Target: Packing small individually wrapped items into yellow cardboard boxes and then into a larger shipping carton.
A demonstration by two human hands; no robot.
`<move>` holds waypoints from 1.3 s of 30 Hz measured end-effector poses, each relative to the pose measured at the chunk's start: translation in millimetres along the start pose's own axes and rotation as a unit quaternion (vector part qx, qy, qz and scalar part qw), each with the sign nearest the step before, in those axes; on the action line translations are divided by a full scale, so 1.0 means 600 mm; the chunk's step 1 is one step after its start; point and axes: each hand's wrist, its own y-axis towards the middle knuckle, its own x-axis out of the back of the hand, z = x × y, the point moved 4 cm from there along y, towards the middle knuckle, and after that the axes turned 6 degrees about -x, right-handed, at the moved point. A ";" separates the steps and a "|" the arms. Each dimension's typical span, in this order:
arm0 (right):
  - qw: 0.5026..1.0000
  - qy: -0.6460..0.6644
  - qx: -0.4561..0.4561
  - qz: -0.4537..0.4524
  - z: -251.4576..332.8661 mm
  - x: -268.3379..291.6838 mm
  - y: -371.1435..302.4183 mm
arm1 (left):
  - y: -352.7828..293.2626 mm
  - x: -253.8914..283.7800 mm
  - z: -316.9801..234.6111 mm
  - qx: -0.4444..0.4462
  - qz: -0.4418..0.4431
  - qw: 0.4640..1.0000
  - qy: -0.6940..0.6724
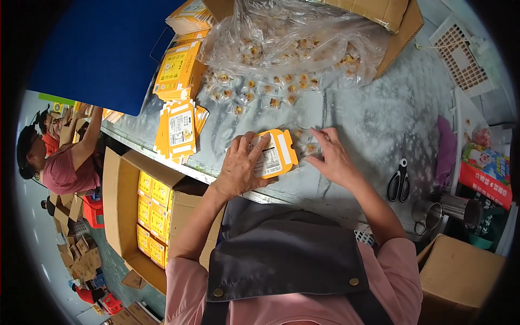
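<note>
A small yellow and white carton [279,154] lies near the table's front edge, its end flap unfolded toward the right. My left hand [241,165] grips it, fingers spread over its top face and thumb low at the near side. Just right of the flap are a few small clear-wrapped pieces [309,148] with brown and yellow contents. Around these, my right hand [334,158] is open, its thumb and forefinger apart. Whether its fingertips touch the wrapped pieces I cannot tell.
Flat yellow cartons [181,130] lie stacked at the left, beside a blue panel [97,49]. Loose wrapped pieces [271,101] spill from a plastic-lined box [398,38]. Black scissors [399,184] and metal cups [428,214] sit right. Below left stands a box [122,206] of packed cartons. Another person [65,168] works left.
</note>
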 end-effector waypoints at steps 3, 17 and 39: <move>0.998 -0.048 0.036 -0.001 0.007 -0.010 0.017 | 0.005 0.000 0.001 0.005 0.024 1.000 0.011; 0.972 0.231 0.019 0.036 0.001 -0.066 0.066 | 0.009 0.000 -0.016 -0.002 -0.032 0.999 -0.011; 0.935 0.232 0.207 -0.169 0.074 -0.023 -0.031 | -0.005 0.006 -0.094 0.058 -0.319 0.930 -0.175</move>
